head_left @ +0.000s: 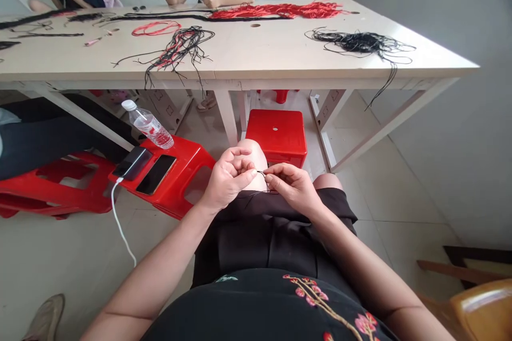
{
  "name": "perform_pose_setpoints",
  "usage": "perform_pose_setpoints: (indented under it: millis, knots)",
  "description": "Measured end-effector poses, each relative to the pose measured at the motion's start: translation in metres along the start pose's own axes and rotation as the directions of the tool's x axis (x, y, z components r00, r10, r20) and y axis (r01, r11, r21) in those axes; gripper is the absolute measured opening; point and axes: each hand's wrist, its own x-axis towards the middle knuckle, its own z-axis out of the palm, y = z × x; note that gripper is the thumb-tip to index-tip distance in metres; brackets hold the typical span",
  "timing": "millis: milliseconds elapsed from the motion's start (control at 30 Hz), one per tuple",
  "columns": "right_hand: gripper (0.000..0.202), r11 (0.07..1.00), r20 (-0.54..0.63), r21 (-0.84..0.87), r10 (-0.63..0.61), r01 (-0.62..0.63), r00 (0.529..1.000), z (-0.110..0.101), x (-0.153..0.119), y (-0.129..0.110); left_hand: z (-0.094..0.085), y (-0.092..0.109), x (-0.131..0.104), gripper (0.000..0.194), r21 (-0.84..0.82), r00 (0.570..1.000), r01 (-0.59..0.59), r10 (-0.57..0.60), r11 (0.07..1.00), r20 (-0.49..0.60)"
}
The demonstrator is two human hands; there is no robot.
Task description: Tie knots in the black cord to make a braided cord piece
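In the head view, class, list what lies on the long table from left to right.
Red cord loop → mixed black-and-red cords → red cord heap → tangled black cords, some trailing over the table edge.

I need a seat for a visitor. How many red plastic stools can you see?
4: one upright under the table, one tipped holding phones, one lying at far left, one partly hidden beyond the table legs. More may be hidden.

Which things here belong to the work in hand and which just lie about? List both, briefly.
In hand: thin black cord, pinched between left hand and right hand.

Lying about: water bottle, two phones, red stool, black cord pile, red cord bundle.
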Motion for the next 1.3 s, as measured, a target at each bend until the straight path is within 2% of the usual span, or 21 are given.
perform_pose_setpoints:
  millis: [100, 167, 267, 367, 433, 533, 600, 667, 967, 1067, 1167, 1233, 1300]
  knots:
    - [0.022, 0.999, -0.031, -0.039, -0.022, 0.021, 0.999, 0.001, 0.000, -0.003, 0.002, -0.004, 0.000, 0.039, -0.005, 1.000, 0.014, -0.014, 1.000, 0.022]
    - [0.022, 0.999, -0.059, 0.014, -0.033, 0.034, 0.998, 0.006, 0.001, -0.003, 0.004, -0.008, 0.001, 0.038, -0.019, 0.998, 0.033, -0.032, 0.999, 0.045]
    - [0.021, 0.997, -0.083, 0.072, 0.017, -0.011, 0.996, 0.012, 0.005, 0.002, 0.006, -0.015, 0.002, 0.037, -0.018, 0.997, 0.054, -0.052, 0.998, 0.062]
    - [0.015, 0.987, -0.116, -0.155, -0.058, 0.040, 0.992, 0.013, 0.008, 0.009, 0.006, -0.020, 0.000, 0.035, -0.011, 0.995, 0.088, -0.087, 0.996, 0.042]
    - [0.012, 0.922, -0.086, -0.365, -0.169, 0.127, 0.982, 0.013, 0.010, 0.014, 0.003, -0.023, -0.002, 0.034, -0.031, 0.989, 0.149, -0.149, 0.988, 0.015]
    - [0.010, 0.764, 0.001, -0.596, -0.309, 0.248, 0.951, 0.013, 0.012, 0.022, -0.002, -0.027, -0.006, 0.038, -0.101, 0.960, 0.273, -0.278, 0.957, -0.044]
    - [0.010, 0.663, 0.049, -0.686, -0.368, 0.299, 0.929, 0.016, 0.014, 0.028, -0.006, -0.030, -0.008, 0.042, -0.173, 0.929, 0.344, -0.361, 0.923, -0.079]
    - [0.011, 0.601, 0.080, -0.732, -0.390, 0.320, 0.917, 0.021, 0.016, 0.033, -0.010, -0.032, -0.009, 0.046, -0.227, 0.902, 0.391, -0.420, 0.892, -0.100]
    - [0.011, 0.518, 0.103, -0.808, -0.343, 0.279, 0.934, 0.030, 0.018, 0.044, -0.021, -0.036, -0.011, 0.053, -0.301, 0.856, 0.458, -0.507, 0.836, -0.105]
    - [0.012, 0.507, 0.131, -0.815, -0.310, 0.280, 0.942, 0.033, 0.020, 0.041, -0.025, -0.038, -0.011, 0.050, -0.303, 0.873, 0.440, -0.482, 0.845, -0.079]
    - [0.013, 0.498, 0.163, -0.830, -0.216, 0.252, 0.963, 0.036, 0.020, 0.037, -0.028, -0.041, -0.009, 0.042, -0.260, 0.900, 0.404, -0.432, 0.877, -0.056]
    - [0.014, 0.467, 0.181, -0.858, -0.116, 0.214, 0.977, 0.033, 0.020, 0.037, -0.031, -0.044, -0.005, 0.038, -0.195, 0.917, 0.360, -0.384, 0.912, -0.106]
    - [0.014, 0.436, 0.198, -0.879, -0.031, 0.192, 0.980, 0.023, 0.023, 0.041, -0.035, -0.050, 0.001, 0.034, -0.091, 0.919, 0.326, -0.338, 0.941, -0.203]
